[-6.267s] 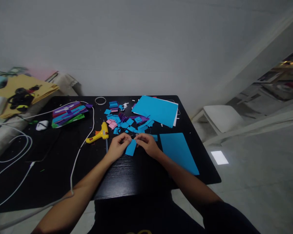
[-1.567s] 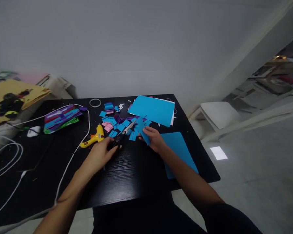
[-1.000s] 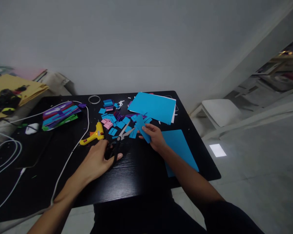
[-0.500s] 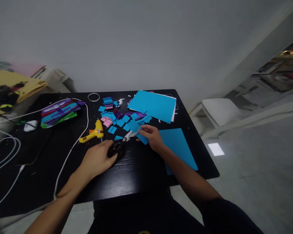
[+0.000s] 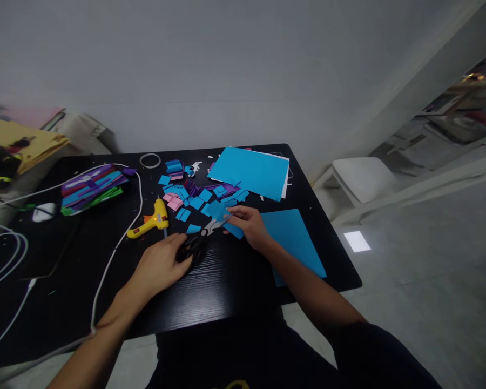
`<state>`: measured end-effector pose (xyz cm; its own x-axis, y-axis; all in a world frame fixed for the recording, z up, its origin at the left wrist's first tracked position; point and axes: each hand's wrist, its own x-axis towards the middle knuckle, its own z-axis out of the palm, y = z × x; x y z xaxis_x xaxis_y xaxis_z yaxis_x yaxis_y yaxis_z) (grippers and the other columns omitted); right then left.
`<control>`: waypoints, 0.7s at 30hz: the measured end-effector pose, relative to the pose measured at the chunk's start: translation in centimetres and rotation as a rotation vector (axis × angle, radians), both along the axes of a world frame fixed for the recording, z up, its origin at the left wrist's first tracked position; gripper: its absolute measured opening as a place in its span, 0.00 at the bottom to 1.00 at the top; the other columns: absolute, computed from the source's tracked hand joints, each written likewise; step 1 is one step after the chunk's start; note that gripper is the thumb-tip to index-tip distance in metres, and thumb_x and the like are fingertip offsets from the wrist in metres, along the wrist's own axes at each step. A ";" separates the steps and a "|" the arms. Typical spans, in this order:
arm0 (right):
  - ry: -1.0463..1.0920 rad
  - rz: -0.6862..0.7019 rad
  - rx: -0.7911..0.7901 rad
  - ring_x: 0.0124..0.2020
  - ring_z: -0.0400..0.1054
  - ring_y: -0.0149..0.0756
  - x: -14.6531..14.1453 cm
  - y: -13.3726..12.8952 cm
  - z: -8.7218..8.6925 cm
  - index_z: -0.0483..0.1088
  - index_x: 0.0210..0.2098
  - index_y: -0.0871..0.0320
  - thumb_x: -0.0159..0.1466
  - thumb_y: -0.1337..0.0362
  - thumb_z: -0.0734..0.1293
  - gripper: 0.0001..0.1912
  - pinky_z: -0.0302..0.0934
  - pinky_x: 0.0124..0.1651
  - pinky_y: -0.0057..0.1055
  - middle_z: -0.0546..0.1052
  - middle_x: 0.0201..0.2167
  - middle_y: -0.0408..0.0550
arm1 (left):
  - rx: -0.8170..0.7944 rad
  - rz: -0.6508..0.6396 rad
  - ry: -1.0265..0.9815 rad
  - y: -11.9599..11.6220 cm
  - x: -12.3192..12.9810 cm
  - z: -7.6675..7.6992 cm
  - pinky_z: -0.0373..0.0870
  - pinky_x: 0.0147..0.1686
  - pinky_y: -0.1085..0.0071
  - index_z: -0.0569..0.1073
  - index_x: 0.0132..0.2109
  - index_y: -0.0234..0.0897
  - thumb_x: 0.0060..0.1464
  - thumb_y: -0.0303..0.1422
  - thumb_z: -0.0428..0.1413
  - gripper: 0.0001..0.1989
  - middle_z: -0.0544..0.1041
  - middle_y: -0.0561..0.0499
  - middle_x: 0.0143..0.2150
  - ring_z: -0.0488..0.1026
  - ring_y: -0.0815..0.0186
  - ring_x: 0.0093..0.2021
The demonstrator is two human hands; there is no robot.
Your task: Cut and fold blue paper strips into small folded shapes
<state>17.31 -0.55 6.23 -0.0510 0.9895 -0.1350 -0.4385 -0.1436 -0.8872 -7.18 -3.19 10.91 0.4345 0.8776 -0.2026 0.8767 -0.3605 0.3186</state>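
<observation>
While your left hand [image 5: 161, 265] is closed around the black handles of the scissors [image 5: 204, 233], your right hand [image 5: 251, 226] pinches a small blue paper piece [image 5: 234, 229] between thumb and fingers. Your hands are apart, with the scissors' blades reaching across to the paper just beside your right fingertips; you cannot tell from this view whether the paper lies between the blades. Both scissors and paper piece are over the near middle of the black table [image 5: 210, 292]. Just beyond them lie scattered blue paper cutouts [image 5: 196, 202], with pink paper cutouts [image 5: 173, 201] to their left and purple ones among them. A yellow glue gun [image 5: 149, 221] rests near your left hand, and a white cable [image 5: 114, 249] runs past its handle towards your left forearm. Farther left is a bundle of coloured paper strips [image 5: 91, 189]. Partly under your right forearm lies a large blue sheet [image 5: 294, 240], and another blue sheet [image 5: 251, 172] lies over white paper at the far side, near a grey ring [image 5: 150, 160] well to its left
</observation>
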 end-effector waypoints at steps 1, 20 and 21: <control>0.001 -0.001 -0.001 0.32 0.78 0.38 0.0 0.0 0.0 0.81 0.33 0.56 0.47 0.57 0.81 0.16 0.77 0.32 0.34 0.83 0.30 0.43 | 0.001 -0.001 0.003 0.0 0.0 0.0 0.65 0.35 0.64 0.71 0.41 0.39 0.63 0.46 0.48 0.16 0.78 0.45 0.41 0.77 0.54 0.39; -0.059 0.025 -0.006 0.34 0.80 0.43 0.1 -0.3 0.7 0.81 0.34 0.56 0.51 0.55 0.79 0.15 0.76 0.36 0.38 0.83 0.30 0.45 | -0.072 0.010 -0.057 0.3 0.1 -0.1 0.65 0.36 0.64 0.70 0.37 0.40 0.64 0.47 0.47 0.17 0.79 0.44 0.37 0.78 0.54 0.37; -0.057 0.023 -0.007 0.34 0.80 0.43 0.1 -0.3 0.7 0.81 0.34 0.55 0.51 0.55 0.79 0.14 0.75 0.36 0.38 0.83 0.30 0.45 | -0.074 0.010 -0.054 0.3 0.0 -0.1 0.65 0.36 0.64 0.70 0.36 0.40 0.64 0.47 0.46 0.17 0.79 0.44 0.36 0.78 0.54 0.37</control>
